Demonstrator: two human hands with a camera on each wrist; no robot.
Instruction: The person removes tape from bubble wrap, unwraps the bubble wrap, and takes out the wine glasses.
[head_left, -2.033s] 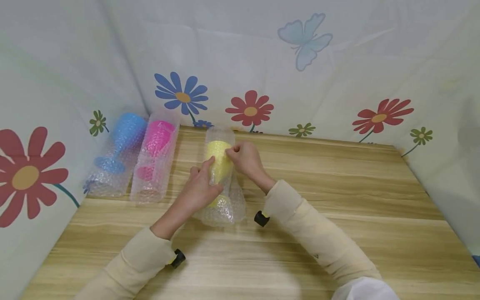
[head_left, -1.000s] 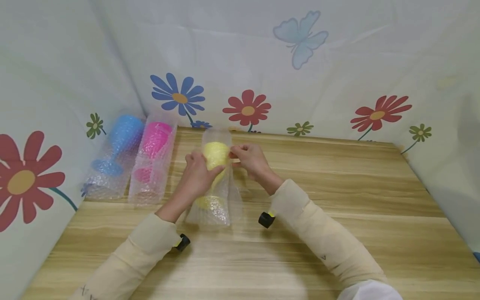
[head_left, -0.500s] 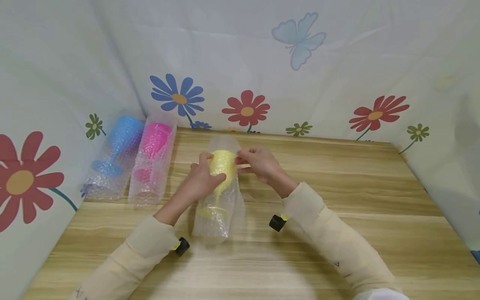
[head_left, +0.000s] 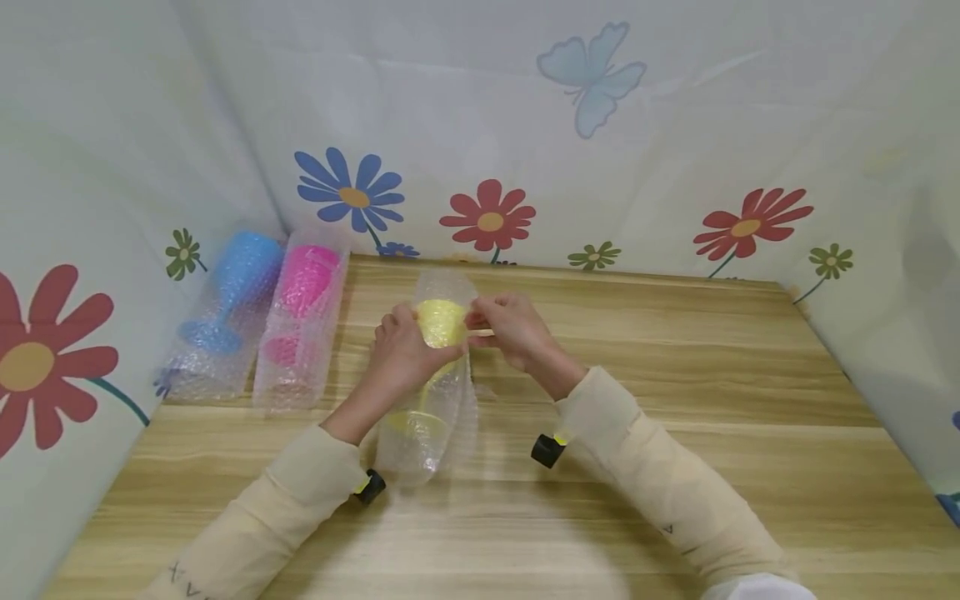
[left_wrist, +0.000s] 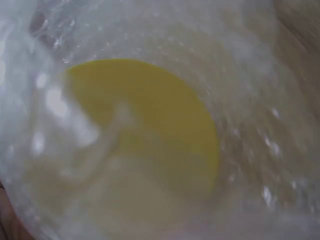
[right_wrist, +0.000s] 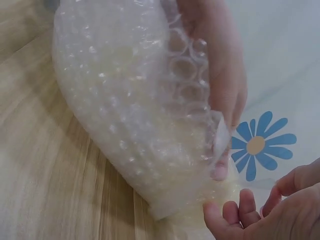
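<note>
A yellow goblet [head_left: 441,321] lies on its side in bubble wrap [head_left: 408,458], rim toward the back wall. My left hand [head_left: 405,350] grips it around the cup, thumb across the top. At the wrap's right edge, my right hand [head_left: 517,333] pinches what looks like a thin clear strip, perhaps tape. The right wrist view shows this faint strip [right_wrist: 265,183] near the curled right fingers [right_wrist: 245,207], with left fingers [right_wrist: 225,75] pressing the wrap's loose flap. In the left wrist view, the goblet's round yellow base [left_wrist: 150,115] shows blurred inside the wrap.
Two more bubble-wrapped goblets, one blue [head_left: 247,262] and one pink [head_left: 307,279], lie side by side at the back left. The wooden table [head_left: 675,400] ends at a flower-printed cloth wall [head_left: 420,108] behind and at both sides.
The wrapped yellow goblet has slid a little toward me, with its base end nearer. My left hand has kept its grip. My right fingers have shifted slightly along the wrap's right edge.
</note>
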